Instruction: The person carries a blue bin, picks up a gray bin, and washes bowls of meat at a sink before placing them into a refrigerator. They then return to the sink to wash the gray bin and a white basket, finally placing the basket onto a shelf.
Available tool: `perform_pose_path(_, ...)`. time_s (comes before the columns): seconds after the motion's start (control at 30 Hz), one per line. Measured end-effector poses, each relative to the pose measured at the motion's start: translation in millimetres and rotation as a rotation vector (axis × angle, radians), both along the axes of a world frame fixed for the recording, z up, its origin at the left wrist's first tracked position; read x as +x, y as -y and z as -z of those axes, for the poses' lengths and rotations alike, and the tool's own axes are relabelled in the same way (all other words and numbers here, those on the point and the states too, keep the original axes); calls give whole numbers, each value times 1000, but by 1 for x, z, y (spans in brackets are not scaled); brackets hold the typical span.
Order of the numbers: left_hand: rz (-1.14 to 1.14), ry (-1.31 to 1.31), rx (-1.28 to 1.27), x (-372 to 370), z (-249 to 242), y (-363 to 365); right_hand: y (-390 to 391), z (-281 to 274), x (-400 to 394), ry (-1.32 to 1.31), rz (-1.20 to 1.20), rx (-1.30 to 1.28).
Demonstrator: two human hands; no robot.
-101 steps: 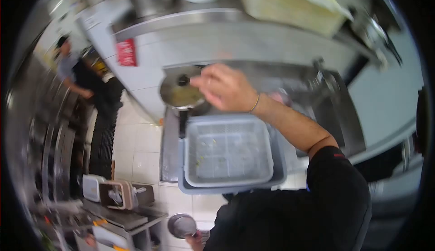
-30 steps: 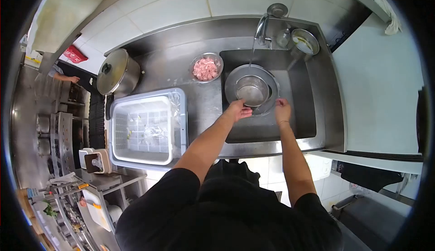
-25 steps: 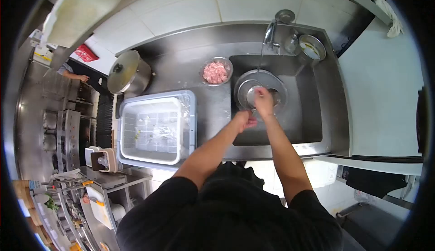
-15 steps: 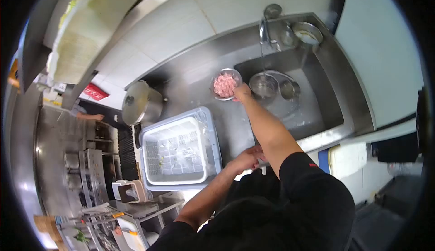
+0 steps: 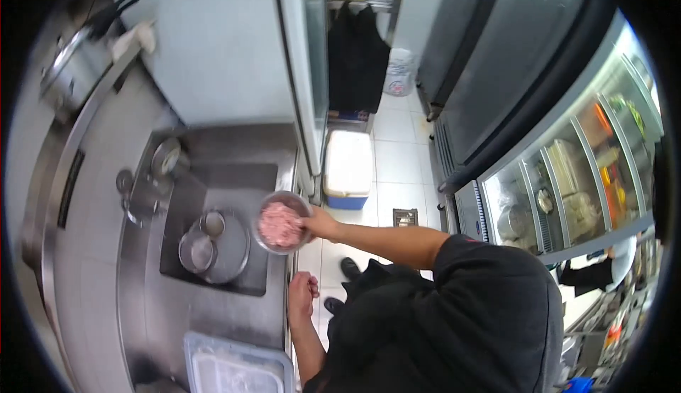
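Observation:
My right hand [image 5: 320, 224] grips the rim of a round metal bowl [image 5: 264, 242], held over the sink's near edge. Raw, pink sliced meat [image 5: 280, 224] fills much of it. Lower down, my left hand [image 5: 303, 292] hangs beside the counter edge with its fingers curled in, and nothing shows in them. In the steel sink [image 5: 245, 176] are a metal pot [image 5: 186, 257], a smaller metal pot [image 5: 215, 216] and a wide round vessel [image 5: 237, 262] partly beneath them. A faucet [image 5: 142, 208] stands at the sink's far side.
A blue-grey tub [image 5: 280, 364] with a white basket [image 5: 227, 373] sits on the counter. A blue cooler with a white lid [image 5: 349, 162] stands on the floor beyond the sink. At right is a stocked glass-door fridge [image 5: 543, 251]; a metal bowl [image 5: 167, 156] rests on the sink corner.
My view has swung right, bringing the floor and fridge into sight. The bowl of meat has moved from the counter left of the sink to its near edge, still in my right hand.

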State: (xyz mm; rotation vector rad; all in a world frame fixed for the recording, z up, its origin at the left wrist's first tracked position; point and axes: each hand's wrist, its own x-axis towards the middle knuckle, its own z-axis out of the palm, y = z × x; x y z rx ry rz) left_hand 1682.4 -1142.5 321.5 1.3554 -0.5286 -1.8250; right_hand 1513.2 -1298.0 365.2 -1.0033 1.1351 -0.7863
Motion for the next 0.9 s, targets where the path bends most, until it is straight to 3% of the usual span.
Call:
perform_pose_path(0.1,52,27,-55,-17,-2,23,-11,7,-101,8,264,88)
perform_pose_path(0.17,135,134,-88,-30,-4,40,-12,65,-175,-36,427,69)
perform_pose_path(0.27,272,314,-89,-81,-39,93,-32,93,-273,-133,865,190)
perform_pose_path(0.33,410,339,-145,-130,-60,140,-49,122,-339,-75,1029,234)
perform_pose_path(0.47,896,378,-449,-319,-90,251,-90,157,-456,-129,1338,153)
perform_pose_path(0.57,1158,469,-976,-509,-146,312,-124,183,-532,-200,1430,337)
perform_pose_path(0.6,1115,313,-1057,-578,-174,317,-137,191,-550,-179,1498,313)
perform_pose_path(0.63,1181,314,-1054,-641,-200,335,-153,200,-563,-170,1563,278)
perform_pose_path(0.67,1095,330,-1246,-701,-241,330,-167,205,-574,-165,1622,235)
perform_pose_path(0.7,1024,172,-1261,-759,-265,340,-181,209,-583,-137,1655,243)
perform_pose_path(0.77,875,146,-1282,-856,-315,356,-205,211,-599,-88,1709,255)
perform_pose_path(0.8,760,111,-1351,-897,-332,365,-213,185,-599,-92,1728,250)
perform_pose_path(0.9,772,228,-1331,-957,-376,373,-236,178,-609,-46,1748,312)
